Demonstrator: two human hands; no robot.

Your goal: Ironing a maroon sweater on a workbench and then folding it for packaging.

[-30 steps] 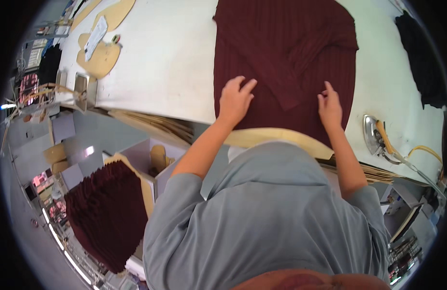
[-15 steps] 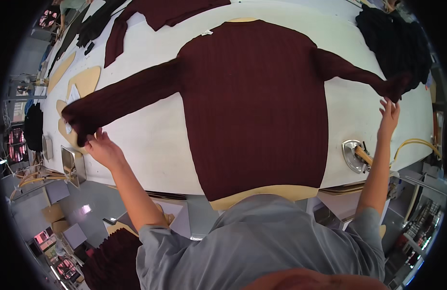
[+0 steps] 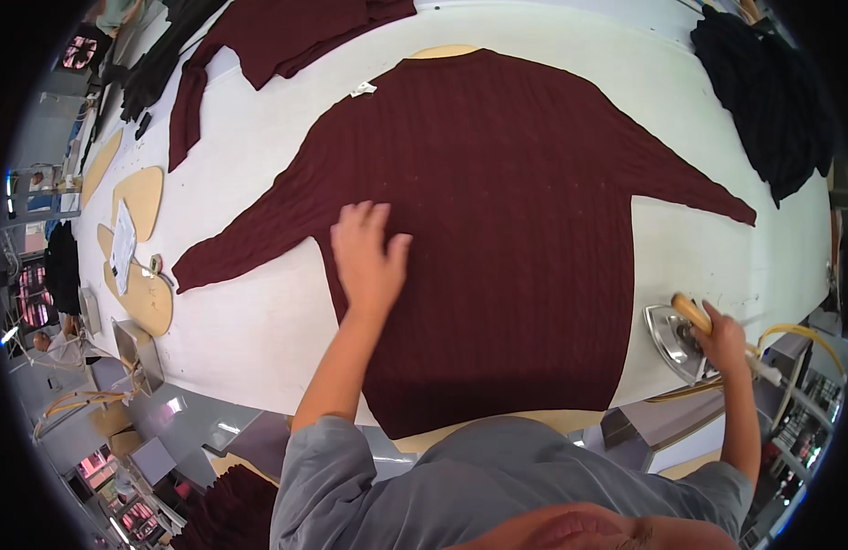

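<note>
Clearly, right hand (image 3: 725, 343) grips the iron (image 3: 668, 343), left hand (image 3: 367, 261) over maroon sweater (image 3: 506, 247).

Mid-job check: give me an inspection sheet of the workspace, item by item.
Surface: white table, its middle covered by the maroon sweater.
Job's things: sweater flat, sleeves spread; metal iron to its right.
Clutter: tan boards and white paper at left; dark garments upper right.
Left hand: open, over the sweater.
Right hand: at the iron's handle; closure unclear.
Cables: yellow hose curving beyond the right hand.
Surroundings: maroon pile at lower left.
</note>
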